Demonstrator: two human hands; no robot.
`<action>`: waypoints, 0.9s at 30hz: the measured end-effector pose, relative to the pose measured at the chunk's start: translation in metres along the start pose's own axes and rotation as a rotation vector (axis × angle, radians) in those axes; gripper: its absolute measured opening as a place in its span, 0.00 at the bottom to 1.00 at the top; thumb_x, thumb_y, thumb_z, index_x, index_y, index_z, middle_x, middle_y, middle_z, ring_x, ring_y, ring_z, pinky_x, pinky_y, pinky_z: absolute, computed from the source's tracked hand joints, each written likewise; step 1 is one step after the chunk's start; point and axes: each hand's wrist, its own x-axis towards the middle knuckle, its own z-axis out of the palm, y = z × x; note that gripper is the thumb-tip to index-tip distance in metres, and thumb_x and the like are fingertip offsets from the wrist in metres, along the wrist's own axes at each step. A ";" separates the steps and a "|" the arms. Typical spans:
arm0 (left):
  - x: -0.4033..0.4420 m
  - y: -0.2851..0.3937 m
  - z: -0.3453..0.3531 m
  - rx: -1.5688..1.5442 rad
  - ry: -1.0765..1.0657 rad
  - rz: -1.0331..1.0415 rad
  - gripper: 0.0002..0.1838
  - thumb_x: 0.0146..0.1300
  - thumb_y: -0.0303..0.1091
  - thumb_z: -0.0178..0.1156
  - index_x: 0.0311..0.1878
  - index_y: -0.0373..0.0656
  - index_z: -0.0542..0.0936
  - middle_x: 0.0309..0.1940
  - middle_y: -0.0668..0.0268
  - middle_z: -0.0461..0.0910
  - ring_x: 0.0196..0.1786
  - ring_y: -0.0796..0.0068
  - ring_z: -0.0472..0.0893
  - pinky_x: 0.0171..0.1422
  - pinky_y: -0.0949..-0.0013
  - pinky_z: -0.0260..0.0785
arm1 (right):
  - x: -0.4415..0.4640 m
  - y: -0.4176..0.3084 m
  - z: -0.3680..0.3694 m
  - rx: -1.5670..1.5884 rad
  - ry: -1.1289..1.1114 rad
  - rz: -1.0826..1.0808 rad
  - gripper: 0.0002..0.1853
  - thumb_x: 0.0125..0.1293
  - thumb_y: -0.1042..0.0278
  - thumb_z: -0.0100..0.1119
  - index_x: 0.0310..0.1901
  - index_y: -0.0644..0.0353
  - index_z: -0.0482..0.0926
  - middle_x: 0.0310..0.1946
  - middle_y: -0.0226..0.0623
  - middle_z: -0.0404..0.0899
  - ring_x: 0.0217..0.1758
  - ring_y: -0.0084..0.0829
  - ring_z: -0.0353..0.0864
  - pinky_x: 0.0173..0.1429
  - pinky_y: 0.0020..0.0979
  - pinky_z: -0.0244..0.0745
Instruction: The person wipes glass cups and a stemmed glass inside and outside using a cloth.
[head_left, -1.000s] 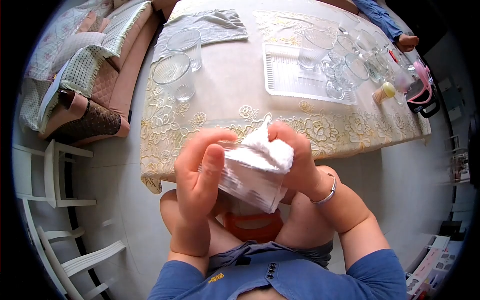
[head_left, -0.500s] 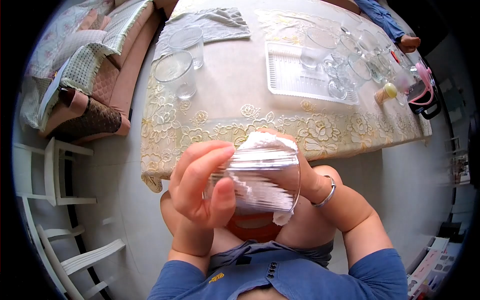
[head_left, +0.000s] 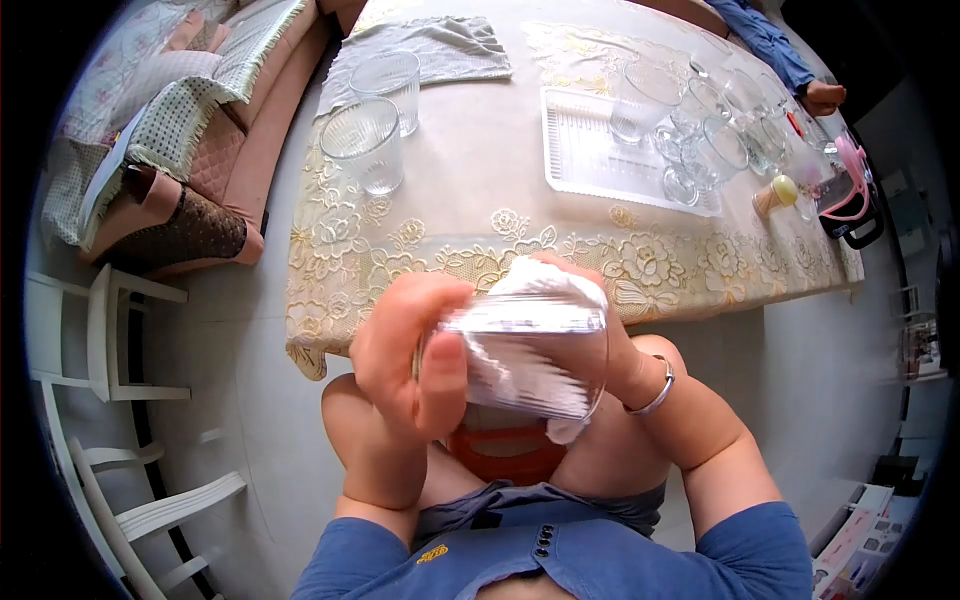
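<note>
A ribbed clear glass [head_left: 530,350] lies sideways between my hands, above my lap, a little blurred. My left hand [head_left: 412,345] is wrapped round its base end, thumb on the near side. At the rim end, my right hand [head_left: 605,320] grips a white cloth [head_left: 545,285], partly behind the glass. Part of the cloth shows through the glass, and a bit hangs out below the rim. The right fingers are mostly hidden behind glass and cloth.
Two ribbed glasses [head_left: 365,145] stand at the left of the lace-covered table [head_left: 470,190], near a grey cloth [head_left: 430,50]. A white tray [head_left: 590,180], several glasses [head_left: 725,145] and an ice-cream-shaped item [head_left: 775,195] are at right. Another person's foot [head_left: 822,97] shows beyond.
The glass has turned from tilted to nearly level, its rim now facing right. My right hand has moved from above the rim to behind it, with the cloth now showing through the glass.
</note>
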 end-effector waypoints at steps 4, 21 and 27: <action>-0.001 -0.002 -0.002 0.184 0.008 0.353 0.18 0.60 0.41 0.51 0.41 0.32 0.73 0.32 0.50 0.75 0.27 0.63 0.76 0.31 0.70 0.70 | 0.003 0.009 -0.001 0.247 -0.200 0.240 0.12 0.52 0.72 0.64 0.37 0.63 0.74 0.32 0.32 0.77 0.36 0.17 0.72 0.40 0.22 0.70; 0.001 0.004 0.001 0.121 0.029 0.176 0.09 0.59 0.29 0.52 0.37 0.33 0.77 0.34 0.55 0.77 0.36 0.64 0.78 0.42 0.70 0.70 | 0.003 0.001 -0.002 -0.097 -0.101 -0.001 0.07 0.54 0.72 0.62 0.32 0.61 0.73 0.31 0.31 0.76 0.36 0.16 0.71 0.39 0.22 0.69; 0.002 0.003 0.002 0.198 -0.026 0.415 0.10 0.57 0.31 0.54 0.39 0.34 0.75 0.36 0.54 0.77 0.36 0.60 0.77 0.41 0.65 0.71 | 0.002 0.006 -0.005 0.235 -0.136 0.109 0.10 0.53 0.73 0.62 0.37 0.63 0.74 0.31 0.29 0.76 0.36 0.16 0.71 0.40 0.21 0.70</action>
